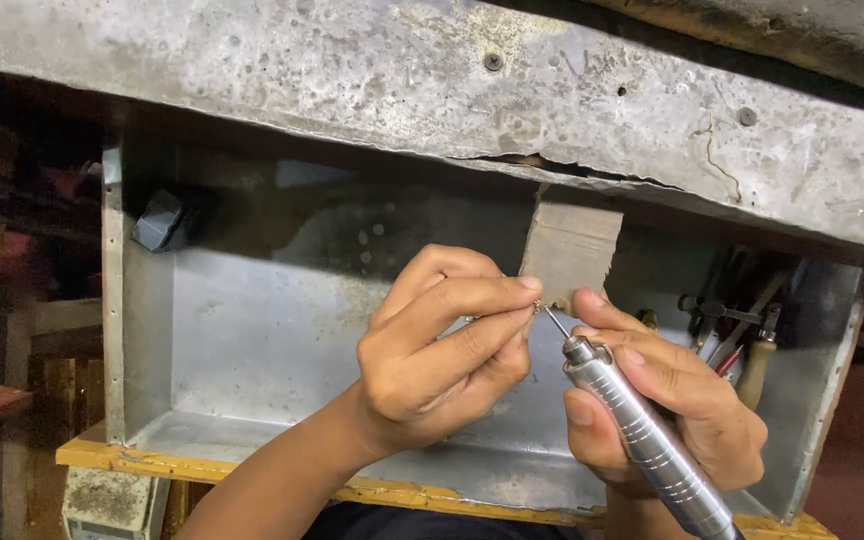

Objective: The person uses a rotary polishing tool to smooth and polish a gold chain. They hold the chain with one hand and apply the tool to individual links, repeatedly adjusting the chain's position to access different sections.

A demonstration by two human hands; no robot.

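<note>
Tiny workpiece (537,306), too small to identify, pinched in my left hand (442,345) fingertips against the wooden peg (569,240). Right hand (667,400) at 3 o'clock grips the rotary handpiece (642,440), bit touching the piece. Metal tray (252,340) behind; hand tools (742,330) at 2 o'clock.

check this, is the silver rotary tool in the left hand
No, the right hand grips the silver rotary tool, while the left hand pinches a tiny piece at its bit.

A scarred grey metal-clad tabletop (372,70) runs across the top, a wooden peg (570,240) juts from its edge, and below hangs a sheet-metal tray (252,330) holding hand tools (737,320) at its right end.
</note>
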